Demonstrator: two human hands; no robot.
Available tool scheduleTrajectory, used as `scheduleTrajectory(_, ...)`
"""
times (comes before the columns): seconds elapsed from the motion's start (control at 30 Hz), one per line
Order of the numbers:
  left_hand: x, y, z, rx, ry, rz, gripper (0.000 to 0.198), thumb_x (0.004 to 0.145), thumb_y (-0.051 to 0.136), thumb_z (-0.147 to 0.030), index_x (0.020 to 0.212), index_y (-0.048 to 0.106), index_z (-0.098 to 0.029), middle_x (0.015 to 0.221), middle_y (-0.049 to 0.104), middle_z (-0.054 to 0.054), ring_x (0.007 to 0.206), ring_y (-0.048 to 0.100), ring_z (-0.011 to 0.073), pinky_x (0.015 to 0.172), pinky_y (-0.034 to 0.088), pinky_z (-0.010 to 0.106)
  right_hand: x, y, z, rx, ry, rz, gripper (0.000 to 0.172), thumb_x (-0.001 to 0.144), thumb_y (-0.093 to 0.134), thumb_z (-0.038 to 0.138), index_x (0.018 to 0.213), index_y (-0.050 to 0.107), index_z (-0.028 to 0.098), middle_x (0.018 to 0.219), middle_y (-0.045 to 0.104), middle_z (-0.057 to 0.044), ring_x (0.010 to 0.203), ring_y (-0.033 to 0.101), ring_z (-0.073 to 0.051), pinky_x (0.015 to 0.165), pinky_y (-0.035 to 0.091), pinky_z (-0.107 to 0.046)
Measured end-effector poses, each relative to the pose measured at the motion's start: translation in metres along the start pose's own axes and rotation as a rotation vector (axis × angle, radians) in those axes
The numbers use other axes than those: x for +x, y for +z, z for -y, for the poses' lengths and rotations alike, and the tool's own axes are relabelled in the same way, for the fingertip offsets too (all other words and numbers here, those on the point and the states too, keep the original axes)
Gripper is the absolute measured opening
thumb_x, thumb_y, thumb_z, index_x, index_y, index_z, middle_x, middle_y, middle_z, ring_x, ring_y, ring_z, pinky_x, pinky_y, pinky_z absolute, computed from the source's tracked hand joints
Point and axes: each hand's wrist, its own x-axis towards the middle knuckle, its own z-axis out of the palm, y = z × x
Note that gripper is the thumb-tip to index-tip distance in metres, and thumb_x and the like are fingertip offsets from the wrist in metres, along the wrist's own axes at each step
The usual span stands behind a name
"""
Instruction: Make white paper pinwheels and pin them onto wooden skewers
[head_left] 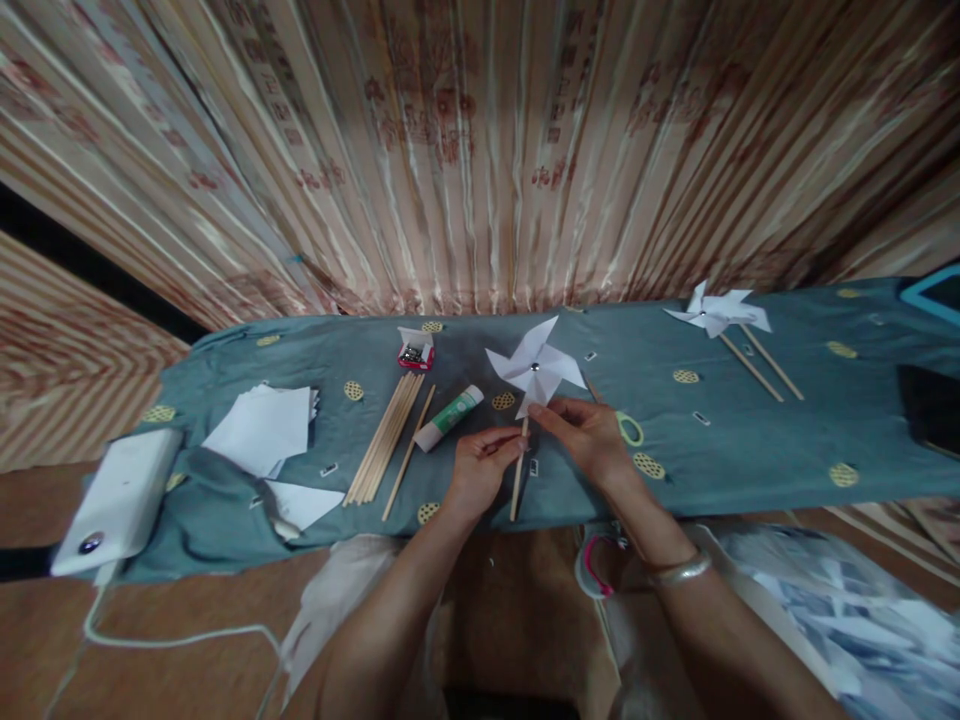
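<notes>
A white paper pinwheel [547, 372] with a silver pin at its centre is held upright over the table, its wooden stick [517, 490] pointing down toward me. My left hand [482, 465] is closed, pinching the stick below the paper blades. Higher up, my right hand [592, 436] is closed too, with thumb and fingers at the lowest blade where it meets the stick. Left of my hands lie a glue stick [450, 418], a single wooden stick [409, 455] and a bundle of wooden sticks [384, 440]. Green-handled scissors [630, 429] lie partly hidden behind my right hand.
A small red box of pins [415, 352] stands open at the back. White paper sheets [262, 428] are stacked at left, near a white device [120, 500] with a cable. Finished pinwheels [720, 310] lie at right. A dark object [930, 408] sits at the right edge.
</notes>
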Motion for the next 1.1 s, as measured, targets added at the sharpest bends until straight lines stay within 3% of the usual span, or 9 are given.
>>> scheduleTrajectory(0.13,0.002,-0.001,0.001,0.008,0.004,-0.022,0.029,0.051,0.085,-0.034,0.072,0.079,-0.016,0.071,0.075,0.004,0.065,0.064,0.0158,0.067,0.051,0.027,0.001,-0.016,-0.001,-0.126,-0.043,-0.099,0.047,0.071,0.069,0.058,0.048,0.061,0.018,0.045,0.047,0.004,0.046,0.037,-0.009,0.046,0.026,-0.025)
scheduleTrajectory(0.23,0.002,-0.002,0.003,0.003,-0.001,-0.025,0.030,0.050,0.086,-0.035,0.072,0.078,-0.016,0.071,0.075,0.005,0.065,0.064,0.0157,0.067,0.050,0.027,0.004,-0.031,-0.001,-0.108,-0.086,-0.210,0.050,0.072,0.068,0.059,0.045,0.057,0.018,0.045,0.048,0.003,0.048,0.040,-0.010,0.050,0.032,-0.026)
scheduleTrajectory(0.4,0.001,-0.003,0.002,0.010,-0.003,-0.019,0.030,0.050,0.086,-0.035,0.071,0.078,-0.016,0.070,0.074,0.005,0.063,0.061,0.0144,0.064,0.049,0.026,0.012,-0.042,-0.002,-0.013,-0.077,-0.324,0.037,0.064,0.076,0.053,0.057,0.066,0.018,0.052,0.057,0.002,0.052,0.046,-0.011,0.055,0.037,-0.026)
scheduleTrajectory(0.6,-0.001,-0.001,0.002,0.020,-0.031,0.000,0.029,0.050,0.086,-0.034,0.071,0.078,-0.016,0.065,0.072,0.003,0.060,0.059,0.0126,0.061,0.046,0.024,0.022,-0.039,-0.011,0.055,-0.076,-0.284,0.028,0.062,0.077,0.043,0.075,0.074,0.019,0.065,0.067,0.000,0.061,0.054,-0.014,0.061,0.043,-0.028)
scheduleTrajectory(1.1,-0.001,-0.002,0.002,0.029,-0.028,-0.017,0.025,0.051,0.084,-0.032,0.070,0.079,-0.017,0.066,0.073,0.004,0.059,0.060,0.0137,0.062,0.047,0.025,0.021,-0.030,-0.004,0.189,0.013,-0.209,0.018,0.054,0.081,0.039,0.057,0.073,0.022,0.074,0.074,-0.002,0.070,0.062,-0.016,0.070,0.049,-0.029)
